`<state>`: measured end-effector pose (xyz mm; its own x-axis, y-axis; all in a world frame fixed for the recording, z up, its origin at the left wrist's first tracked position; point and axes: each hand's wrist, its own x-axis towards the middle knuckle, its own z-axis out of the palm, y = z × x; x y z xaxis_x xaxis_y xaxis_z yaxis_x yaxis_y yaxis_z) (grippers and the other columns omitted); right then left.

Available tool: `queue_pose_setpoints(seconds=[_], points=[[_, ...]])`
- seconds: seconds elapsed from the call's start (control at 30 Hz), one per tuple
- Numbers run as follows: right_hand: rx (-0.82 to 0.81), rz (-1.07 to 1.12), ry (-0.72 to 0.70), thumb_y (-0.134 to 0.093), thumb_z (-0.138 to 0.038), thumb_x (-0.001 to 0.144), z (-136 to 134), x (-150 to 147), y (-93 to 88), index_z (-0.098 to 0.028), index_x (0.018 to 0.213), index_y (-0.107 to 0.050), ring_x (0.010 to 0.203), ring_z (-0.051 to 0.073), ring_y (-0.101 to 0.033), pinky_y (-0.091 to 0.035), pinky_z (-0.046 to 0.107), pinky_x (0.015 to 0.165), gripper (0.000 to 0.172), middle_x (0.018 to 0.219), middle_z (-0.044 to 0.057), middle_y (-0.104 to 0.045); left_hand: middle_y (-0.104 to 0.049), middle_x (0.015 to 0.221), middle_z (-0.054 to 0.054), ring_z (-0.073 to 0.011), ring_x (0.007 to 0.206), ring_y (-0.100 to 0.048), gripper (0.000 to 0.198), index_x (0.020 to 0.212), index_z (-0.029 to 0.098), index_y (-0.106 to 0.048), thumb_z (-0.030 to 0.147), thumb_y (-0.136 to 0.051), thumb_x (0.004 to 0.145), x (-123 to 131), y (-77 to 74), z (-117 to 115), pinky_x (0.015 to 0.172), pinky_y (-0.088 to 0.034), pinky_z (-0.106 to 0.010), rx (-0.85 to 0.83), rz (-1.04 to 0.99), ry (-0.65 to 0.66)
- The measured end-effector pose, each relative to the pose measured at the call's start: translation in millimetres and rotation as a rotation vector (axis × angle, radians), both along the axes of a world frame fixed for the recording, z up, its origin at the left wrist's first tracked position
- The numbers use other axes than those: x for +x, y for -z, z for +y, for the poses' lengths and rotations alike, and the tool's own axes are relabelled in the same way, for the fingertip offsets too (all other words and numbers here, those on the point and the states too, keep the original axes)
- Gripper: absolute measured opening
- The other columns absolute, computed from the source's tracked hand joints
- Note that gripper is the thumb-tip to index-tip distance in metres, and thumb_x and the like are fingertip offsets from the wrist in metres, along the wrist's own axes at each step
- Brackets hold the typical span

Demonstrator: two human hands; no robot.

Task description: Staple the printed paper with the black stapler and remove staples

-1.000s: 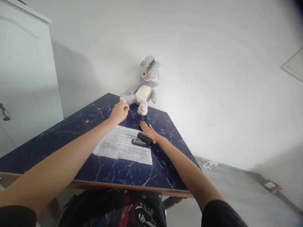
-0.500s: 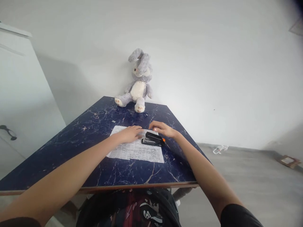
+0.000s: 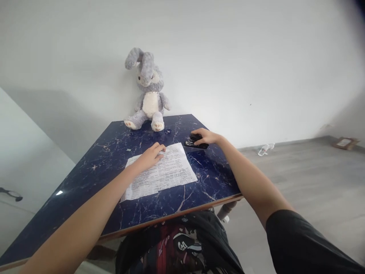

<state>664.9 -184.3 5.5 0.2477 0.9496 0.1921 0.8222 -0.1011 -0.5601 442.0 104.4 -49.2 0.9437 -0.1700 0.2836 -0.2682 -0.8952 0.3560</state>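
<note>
Printed paper (image 3: pixel 171 171) lies flat on the dark blue marbled table, its left part under my left arm. My left hand (image 3: pixel 152 155) rests on the paper's upper part, fingers spread and holding nothing. Just off the paper's upper right corner, a black stapler (image 3: pixel 201 145) sits on the tabletop with its jaw pointing left. My right hand (image 3: pixel 207 136) grips it from above, fingers and thumb around its top arm. The hand hides part of the stapler.
A grey plush rabbit (image 3: pixel 150 95) sits at the table's back against the wall. A small pale scrap (image 3: pixel 129 150) lies left of the paper. A white cabinet (image 3: pixel 25 152) stands at left. Clear plastic packaging (image 3: pixel 265 149) and a brown item (image 3: pixel 345 143) lie on the floor at right.
My right hand has closed on the stapler, which has moved off the paper to the right and away from me. My left hand stays on the paper. The view has shifted.
</note>
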Motion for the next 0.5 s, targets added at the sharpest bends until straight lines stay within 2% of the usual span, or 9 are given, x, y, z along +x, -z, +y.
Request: queue_pose_setpoints(seconds=[0.17, 0.3, 0.37, 0.43, 0.5], points=[[-0.149, -0.011, -0.065, -0.072, -0.033, 0.075, 4, 3, 7.5, -0.017, 0.089, -0.067, 0.077, 0.018, -0.055, -0.039, 0.030, 0.071, 0.022, 0.083, 0.001, -0.063, -0.053, 0.112, -0.005, -0.0239, 0.102, -0.061, 0.017, 0.113, 0.025, -0.057, 0.024, -0.051, 0.097, 1, -2.9, 0, 0.096, -0.047, -0.040, -0.026, -0.061, -0.016], [-0.208, -0.051, -0.172, -0.073, -0.035, 0.079, 13, -6, 7.5, -0.017, 0.084, -0.064, 0.074, 0.016, -0.053, -0.037, 0.029, 0.070, 0.020, 0.081, 0.000, -0.061, -0.054, 0.116, -0.007, -0.0252, 0.099, -0.061, 0.022, 0.119, 0.026, -0.057, 0.026, -0.047, 0.100, -1, -3.8, -2, 0.091, -0.049, -0.043, 0.084, 0.017, -0.071], [-0.192, -0.062, -0.201, -0.072, -0.035, 0.081, 17, -10, 7.5, -0.018, 0.080, -0.061, 0.071, 0.015, -0.050, -0.035, 0.028, 0.068, 0.021, 0.078, -0.001, -0.057, -0.055, 0.121, -0.009, -0.0283, 0.105, -0.061, 0.025, 0.123, 0.025, -0.058, 0.027, -0.047, 0.100, -1, -3.3, -5, 0.094, -0.048, -0.046, 0.166, 0.019, -0.086], [-0.184, -0.065, -0.229, -0.071, -0.037, 0.083, 20, -14, 7.5, -0.018, 0.079, -0.058, 0.069, 0.014, -0.048, -0.034, 0.028, 0.066, 0.024, 0.075, -0.002, -0.054, -0.055, 0.129, -0.011, -0.0310, 0.117, -0.058, 0.027, 0.124, 0.024, -0.060, 0.028, -0.046, 0.101, -2, -3.2, -10, 0.100, -0.046, -0.050, 0.214, -0.009, -0.047], [-0.196, -0.055, -0.263, -0.070, -0.039, 0.085, 24, -18, 6.9, -0.018, 0.080, -0.058, 0.069, 0.014, -0.048, -0.033, 0.027, 0.066, 0.025, 0.075, -0.002, -0.053, -0.053, 0.143, -0.011, -0.0316, 0.129, -0.053, 0.031, 0.128, 0.026, -0.061, 0.030, -0.042, 0.104, -4, -3.9, -19, 0.108, -0.041, -0.051, 0.212, -0.009, 0.046]])
